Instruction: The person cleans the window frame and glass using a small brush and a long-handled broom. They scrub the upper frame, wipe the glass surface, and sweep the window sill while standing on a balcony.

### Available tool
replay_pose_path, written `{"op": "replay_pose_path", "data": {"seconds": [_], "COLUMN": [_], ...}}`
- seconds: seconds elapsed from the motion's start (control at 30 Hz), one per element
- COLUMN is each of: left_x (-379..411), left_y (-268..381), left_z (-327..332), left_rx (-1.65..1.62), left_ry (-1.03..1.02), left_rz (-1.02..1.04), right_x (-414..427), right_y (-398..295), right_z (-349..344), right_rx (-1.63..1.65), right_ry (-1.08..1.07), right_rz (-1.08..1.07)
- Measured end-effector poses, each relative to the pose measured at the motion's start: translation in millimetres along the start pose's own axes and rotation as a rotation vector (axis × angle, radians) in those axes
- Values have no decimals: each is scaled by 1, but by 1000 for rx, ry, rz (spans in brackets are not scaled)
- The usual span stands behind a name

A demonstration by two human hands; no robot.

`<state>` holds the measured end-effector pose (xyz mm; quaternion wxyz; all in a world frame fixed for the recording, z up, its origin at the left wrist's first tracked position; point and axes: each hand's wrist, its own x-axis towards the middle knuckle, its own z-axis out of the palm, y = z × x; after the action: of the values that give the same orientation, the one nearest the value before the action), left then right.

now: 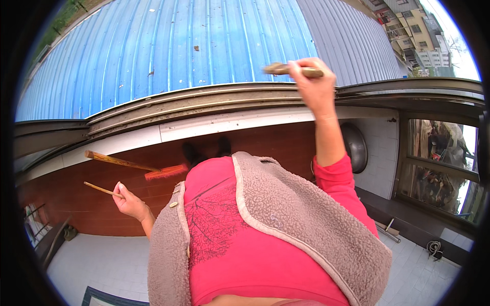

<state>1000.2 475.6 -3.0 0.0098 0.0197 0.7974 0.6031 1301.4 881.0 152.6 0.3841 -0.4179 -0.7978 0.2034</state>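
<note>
My right hand (318, 82) is raised above the window sill track and grips a short brush (279, 69). Its frayed, slightly blurred end points left, over the blue roof beyond the window. Lower down on the left, my left hand (131, 203) pinches a thin wooden stick (102, 189) that slants up to the left. The metal window track (199, 100) runs below the brush, with dark dirt along its grooves. Between my left hand and the sill, a broom (166, 171) with red-orange bristles and a wooden handle stands tilted.
A white tiled ledge (199, 128) borders the track above a red-brown floor (95, 214). Outside lies a ribbed blue metal roof (183, 42) with scattered debris. A round metal basin (354, 148) stands at the right, near a framed window (440, 168). A coiled cable (433, 248) lies lower right.
</note>
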Motion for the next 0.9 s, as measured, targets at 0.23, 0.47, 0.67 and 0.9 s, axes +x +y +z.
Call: {"op": "replay_pose_path", "data": {"seconds": [0.23, 0.47, 0.67, 0.9], "left_x": [-3, -10, -18, -23], "left_y": [-17, -3, -9, -2], "left_z": [6, 17, 25, 23], "left_rx": [-57, 5, -25, -1], "left_ry": [-59, -95, -99, -55], "left_rz": [-110, 3, -58, -32], "right_x": [-30, -12, -12, -9], "right_y": [127, 96, 143, 50], "right_z": [-73, -67, -87, -37], "right_rx": [-871, 253, -758, 380], "right_ry": [-203, -97, -249, -210], "right_rz": [162, 624, 202, 618]}}
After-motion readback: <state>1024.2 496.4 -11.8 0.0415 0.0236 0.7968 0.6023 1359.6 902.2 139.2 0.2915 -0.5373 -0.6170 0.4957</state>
